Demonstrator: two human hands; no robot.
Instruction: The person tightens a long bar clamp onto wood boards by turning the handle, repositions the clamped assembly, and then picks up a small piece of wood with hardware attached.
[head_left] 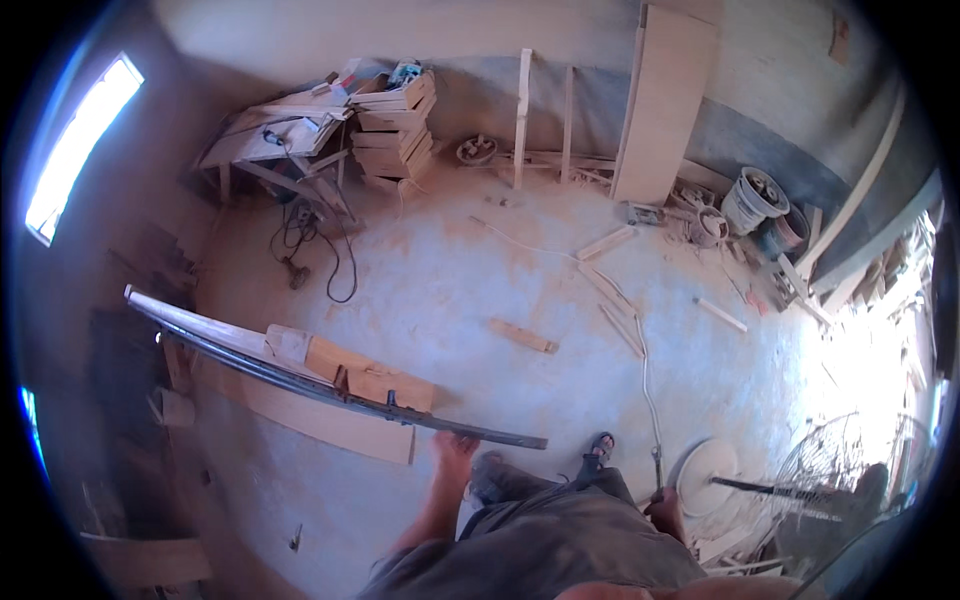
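Observation:
My left hand (457, 447) is closed around the near end of a long dark metal bar clamp (250, 366), which stretches away to the left. Small fittings (391, 399) stick up from the bar. Pale wooden boards (372, 378) lie along its far side; whether they are clamped, I cannot tell. Under the bar shows a flat light panel (320, 425). Beside my thigh, my right hand (667, 505) is curled, its fingers partly hidden. A pale cable (645, 365) with a dark end runs up to it; whether I grip it is unclear.
A floor fan's round base (707, 474) and wire cage (850, 450) stand at right. Offcuts (523, 336) and the cable lie across the floor (430, 270). A worktable (270, 140), stacked wooden boxes (393, 140), a tall panel (665, 105) and buckets (753, 200) line the back.

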